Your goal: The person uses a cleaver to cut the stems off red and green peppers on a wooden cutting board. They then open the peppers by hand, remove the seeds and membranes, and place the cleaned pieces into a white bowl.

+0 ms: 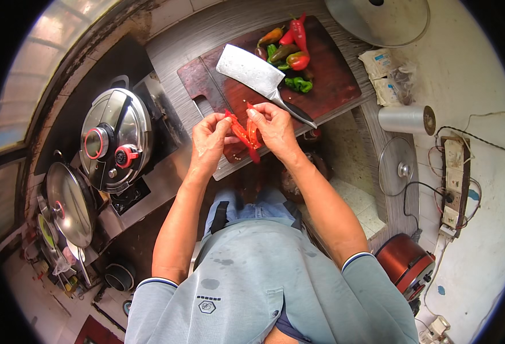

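A split red pepper (244,132) with pale seeds showing inside is held between my two hands, above the near edge of the wooden cutting board (332,86). My left hand (211,135) pinches its left part and my right hand (274,127) its right part. Just beyond my hands a cleaver (252,71) lies flat on the board, its black handle pointing to the near right. Several red, green and mottled peppers (299,38) lie behind the blade, with a green piece (299,84) nearer the handle. A few loose seeds dot the board.
To the left, a steel pressure cooker (117,142) and a lidded wok (69,204) stand by the stove. At right are a glass lid (381,21), a foil-like roll (407,121), another glass lid (396,167), a power strip with cords (453,185) and a red cooker (403,262).
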Tool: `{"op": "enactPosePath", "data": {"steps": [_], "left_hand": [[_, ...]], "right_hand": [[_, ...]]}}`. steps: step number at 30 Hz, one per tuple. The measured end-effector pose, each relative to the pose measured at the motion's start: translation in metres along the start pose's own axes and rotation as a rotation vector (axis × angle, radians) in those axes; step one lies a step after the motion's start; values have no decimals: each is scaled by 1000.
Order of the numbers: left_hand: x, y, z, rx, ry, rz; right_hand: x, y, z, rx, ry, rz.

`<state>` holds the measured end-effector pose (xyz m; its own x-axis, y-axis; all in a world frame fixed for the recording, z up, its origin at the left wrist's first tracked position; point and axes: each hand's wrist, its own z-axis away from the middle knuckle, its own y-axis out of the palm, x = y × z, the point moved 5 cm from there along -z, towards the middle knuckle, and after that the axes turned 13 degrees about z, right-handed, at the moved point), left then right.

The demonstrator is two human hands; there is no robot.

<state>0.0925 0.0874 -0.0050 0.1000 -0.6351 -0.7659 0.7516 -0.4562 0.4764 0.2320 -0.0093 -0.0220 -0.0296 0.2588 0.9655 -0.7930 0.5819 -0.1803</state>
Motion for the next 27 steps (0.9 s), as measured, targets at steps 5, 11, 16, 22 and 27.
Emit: {"op": "enactPosePath", "data": {"steps": [5, 11, 16, 22, 27], "left_hand": [[-1, -2, -6, 9, 54, -14], [5, 15, 4, 74, -1, -413], [0, 27, 10, 142, 15, -524], [10, 13, 0, -18, 30, -432], [12, 19, 4, -112, 119, -310]], "right_hand": [[28, 1, 15, 140, -85, 593], [32, -5, 12, 33, -98, 390], [47, -8, 11, 8, -164, 374], [54, -1, 13, -183, -310, 510], [33, 1, 11, -289, -124, 408]]}}
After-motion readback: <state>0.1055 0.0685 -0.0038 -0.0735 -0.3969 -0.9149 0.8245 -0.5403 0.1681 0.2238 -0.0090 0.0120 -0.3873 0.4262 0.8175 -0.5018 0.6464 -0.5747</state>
